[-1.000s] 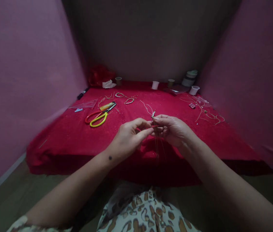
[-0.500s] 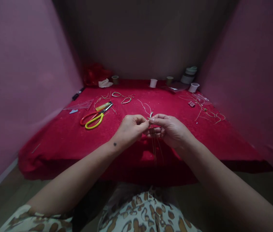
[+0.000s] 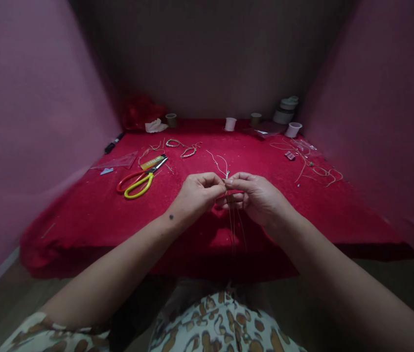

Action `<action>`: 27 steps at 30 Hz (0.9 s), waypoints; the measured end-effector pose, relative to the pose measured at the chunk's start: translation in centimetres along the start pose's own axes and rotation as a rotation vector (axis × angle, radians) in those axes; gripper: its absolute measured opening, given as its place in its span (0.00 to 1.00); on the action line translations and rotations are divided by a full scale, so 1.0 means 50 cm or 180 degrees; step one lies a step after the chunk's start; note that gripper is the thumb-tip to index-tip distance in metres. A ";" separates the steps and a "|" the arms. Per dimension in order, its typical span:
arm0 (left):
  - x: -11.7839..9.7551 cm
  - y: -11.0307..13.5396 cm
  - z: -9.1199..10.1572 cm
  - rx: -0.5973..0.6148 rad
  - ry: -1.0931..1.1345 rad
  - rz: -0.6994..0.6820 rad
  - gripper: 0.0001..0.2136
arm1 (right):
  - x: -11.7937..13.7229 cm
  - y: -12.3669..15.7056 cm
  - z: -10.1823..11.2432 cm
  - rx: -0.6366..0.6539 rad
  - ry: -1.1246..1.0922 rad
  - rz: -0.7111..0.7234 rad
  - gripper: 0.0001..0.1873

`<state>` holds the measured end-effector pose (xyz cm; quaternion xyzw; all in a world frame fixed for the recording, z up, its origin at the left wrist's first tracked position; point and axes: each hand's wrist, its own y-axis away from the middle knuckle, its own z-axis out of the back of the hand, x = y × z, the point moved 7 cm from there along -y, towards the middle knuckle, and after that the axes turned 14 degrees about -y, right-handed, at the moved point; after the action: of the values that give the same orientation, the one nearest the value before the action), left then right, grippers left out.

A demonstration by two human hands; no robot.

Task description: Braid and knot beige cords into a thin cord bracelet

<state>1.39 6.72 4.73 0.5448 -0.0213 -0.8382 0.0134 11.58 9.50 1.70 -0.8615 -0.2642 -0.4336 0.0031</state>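
Note:
My left hand (image 3: 202, 191) and my right hand (image 3: 253, 193) meet over the middle of the red-covered table. Thumb and fingers of each are pinched on thin cords (image 3: 233, 222), whose loose ends hang below toward the table's front edge. Just beyond the fingertips a short pale braided piece (image 3: 227, 174) sticks up, with two light cord ends (image 3: 215, 157) spreading away from it. The exact crossing of the cords between my fingertips is too small to make out. The lower fingers of my right hand are curled loosely behind the hanging cords.
Scissors (image 3: 139, 186) with red and yellow handles lie left, against a yellow packet (image 3: 152, 162). Behind them are braided cord bracelets (image 3: 189, 152). Loose cord (image 3: 320, 171) and a small clip (image 3: 289, 155) lie right. Spools (image 3: 230, 124) and a lidded jar (image 3: 286, 111) line the back.
Both hands keep their pinch at nearly the same spot. The table and its things have shifted slightly left in view, as the head has turned a little.

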 end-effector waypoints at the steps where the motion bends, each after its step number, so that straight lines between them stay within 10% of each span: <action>1: -0.001 0.000 0.001 -0.0010 0.0003 0.0006 0.05 | 0.000 0.000 0.001 -0.0012 0.0004 -0.0006 0.06; 15: 0.021 -0.006 -0.009 0.0083 0.0408 0.0238 0.04 | -0.001 -0.004 0.005 -0.0012 0.0021 0.0028 0.08; 27: -0.019 -0.003 0.016 -0.0294 -0.1266 -0.0800 0.06 | -0.005 0.001 0.005 -0.0054 0.0032 -0.0147 0.07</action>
<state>1.02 6.94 5.91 0.3662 0.0828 -0.9242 -0.0706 11.69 9.40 1.39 -0.8529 -0.2804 -0.4402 -0.0129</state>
